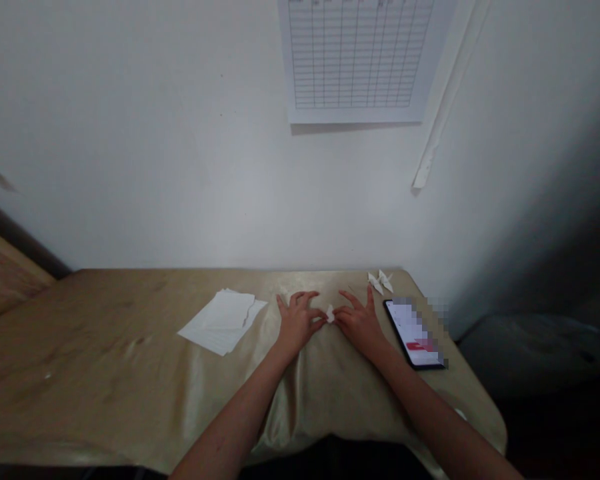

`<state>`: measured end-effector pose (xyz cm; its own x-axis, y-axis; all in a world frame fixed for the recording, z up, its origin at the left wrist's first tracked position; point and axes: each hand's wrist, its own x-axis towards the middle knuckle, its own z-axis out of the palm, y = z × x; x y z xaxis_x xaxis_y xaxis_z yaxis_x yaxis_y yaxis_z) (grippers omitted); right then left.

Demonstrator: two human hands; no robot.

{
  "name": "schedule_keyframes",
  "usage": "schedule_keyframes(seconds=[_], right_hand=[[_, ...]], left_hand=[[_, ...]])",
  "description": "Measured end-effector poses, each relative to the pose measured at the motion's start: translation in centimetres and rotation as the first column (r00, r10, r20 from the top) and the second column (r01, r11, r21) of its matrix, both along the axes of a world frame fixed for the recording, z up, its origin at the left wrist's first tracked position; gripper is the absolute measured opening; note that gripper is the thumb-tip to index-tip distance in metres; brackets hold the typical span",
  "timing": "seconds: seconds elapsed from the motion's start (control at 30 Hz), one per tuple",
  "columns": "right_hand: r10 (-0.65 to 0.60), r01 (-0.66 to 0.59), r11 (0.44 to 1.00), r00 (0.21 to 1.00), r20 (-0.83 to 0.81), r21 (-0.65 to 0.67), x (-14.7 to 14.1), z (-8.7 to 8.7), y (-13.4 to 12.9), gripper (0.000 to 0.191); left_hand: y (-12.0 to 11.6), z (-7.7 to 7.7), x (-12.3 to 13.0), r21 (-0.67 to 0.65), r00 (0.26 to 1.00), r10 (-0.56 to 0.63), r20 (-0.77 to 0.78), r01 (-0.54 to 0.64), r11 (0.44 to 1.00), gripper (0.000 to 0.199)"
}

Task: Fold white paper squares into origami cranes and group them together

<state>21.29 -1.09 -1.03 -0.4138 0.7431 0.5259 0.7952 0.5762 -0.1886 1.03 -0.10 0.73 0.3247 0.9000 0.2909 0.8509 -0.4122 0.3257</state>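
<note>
A small folded piece of white paper [331, 314] is held between my two hands, low over the cloth-covered table. My left hand [299, 320] pinches its left side between thumb and finger, with the other fingers spread. On the right side, the fingertips of my right hand [361, 323] close on the same paper while some of its fingers point up and away. Fingers cover part of the paper, so its exact fold is too small to make out. Two folded white paper cranes [380, 282] lie beyond my right hand, near the wall.
A stack of white paper sheets [220, 321], one with a torn edge, lies left of my hands. A phone [415, 333] with a lit screen rests to the right. The table [105, 347] meets a white wall [180, 167] bearing a printed grid sheet [355, 60].
</note>
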Motion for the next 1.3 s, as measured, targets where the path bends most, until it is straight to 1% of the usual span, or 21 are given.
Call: schedule_keyframes(seconds=[0.23,0.5,0.7,0.87,1.0,1.17,1.3], right_hand=[[-0.018,0.015,0.999,0.997,-0.071,-0.047,-0.4,0.0,-0.1,0.02],[-0.019,0.018,1.0,0.999,-0.04,-0.024,-0.2,-0.2,-0.2,0.019],[-0.045,0.045,0.999,0.998,-0.035,-0.006,-0.4,-0.7,0.1,0.021],[-0.087,0.087,0.996,0.996,-0.011,-0.01,-0.6,-0.5,0.0,0.02],[-0.104,0.103,0.994,0.995,-0.01,-0.03,-0.5,-0.2,0.0,0.022],[-0.095,0.094,0.994,0.995,-0.02,-0.056,-0.4,0.1,-0.1,0.021],[-0.097,0.093,0.992,0.994,-0.045,-0.091,-0.4,0.0,-0.2,0.021]], left_hand=[[-0.1,-0.3,0.0,0.01,1.0,-0.011,0.02,0.011,1.0,0.013],[-0.2,-0.4,0.2,0.025,0.999,0.004,0.042,-0.005,1.0,0.016],[-0.2,-0.1,0.1,0.032,1.0,-0.017,-0.012,0.018,0.999,0.015],[0.0,0.1,0.2,0.048,0.999,-0.019,-0.04,0.02,0.999,0.014],[0.2,-0.3,0.1,0.043,1.0,-0.01,-0.027,0.012,0.999,0.015],[0.4,-1.0,0.0,-0.004,0.999,0.022,0.025,-0.021,1.0,0.016],[0.5,-1.4,-0.2,-0.064,0.997,0.039,0.072,-0.034,0.997,0.014]])
